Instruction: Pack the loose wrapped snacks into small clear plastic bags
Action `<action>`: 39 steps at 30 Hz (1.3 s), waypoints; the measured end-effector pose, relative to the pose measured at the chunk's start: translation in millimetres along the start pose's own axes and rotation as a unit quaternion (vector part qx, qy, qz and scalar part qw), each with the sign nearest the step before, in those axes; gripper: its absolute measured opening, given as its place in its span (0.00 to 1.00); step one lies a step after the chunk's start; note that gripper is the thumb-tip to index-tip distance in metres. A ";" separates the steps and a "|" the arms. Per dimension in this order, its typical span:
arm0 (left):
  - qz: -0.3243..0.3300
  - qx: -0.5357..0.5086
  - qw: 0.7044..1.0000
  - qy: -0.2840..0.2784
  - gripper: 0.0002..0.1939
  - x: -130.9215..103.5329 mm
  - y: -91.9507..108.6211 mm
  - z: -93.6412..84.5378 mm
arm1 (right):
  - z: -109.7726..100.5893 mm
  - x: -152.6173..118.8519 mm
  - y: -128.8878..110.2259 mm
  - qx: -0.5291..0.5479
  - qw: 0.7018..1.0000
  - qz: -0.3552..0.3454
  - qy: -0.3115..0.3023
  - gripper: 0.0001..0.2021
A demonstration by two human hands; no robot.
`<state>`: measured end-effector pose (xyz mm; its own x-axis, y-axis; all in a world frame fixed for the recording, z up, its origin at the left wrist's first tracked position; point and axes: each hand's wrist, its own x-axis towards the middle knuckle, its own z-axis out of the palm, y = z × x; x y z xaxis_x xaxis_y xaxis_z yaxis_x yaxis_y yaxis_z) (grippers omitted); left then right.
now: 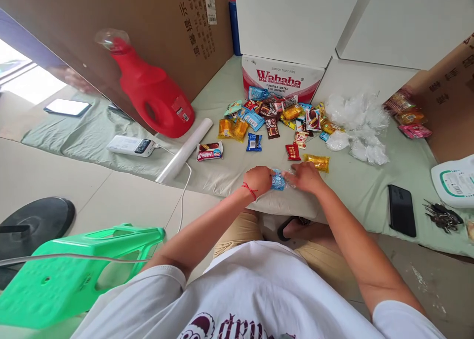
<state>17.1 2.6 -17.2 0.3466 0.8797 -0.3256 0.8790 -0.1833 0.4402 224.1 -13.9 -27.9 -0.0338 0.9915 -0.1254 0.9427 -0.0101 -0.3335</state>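
In the head view, a blue packet (278, 180) over the cloth (351, 181) is pinched by the left hand (259, 180), apparently for steadiness; at its three o'clock, clear film (291, 178) is gripped by the right hand (308, 177). Snacks (272, 127) are heaped at twelve o'clock.

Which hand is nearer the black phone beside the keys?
Right. The right hand is off to the left of the black phone; the left hand is farther left, beyond the blue packet.

From the head (sole view), facing forward and down, near the snacks (272, 128).
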 end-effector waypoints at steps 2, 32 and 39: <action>-0.009 0.029 1.000 0.002 0.19 0.4 3.2 -2.3 | 2.3 -11.3 0.7 -0.056 0.997 0.014 -0.043 0.23; 0.331 -0.195 0.919 0.091 0.14 -50.9 9.8 69.8 | 56.4 -94.0 -43.4 0.779 0.608 0.148 0.043 0.15; 0.309 -0.279 0.904 0.097 0.03 -64.2 6.7 38.9 | 52.3 -96.8 -31.5 0.754 0.637 0.157 0.025 0.18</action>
<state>13.5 -72.1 -25.9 0.6042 0.7546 0.2558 0.2156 -0.4639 0.8592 180.4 -116.3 -54.1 0.1245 0.9122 -0.3903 -0.4922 -0.2847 -0.8226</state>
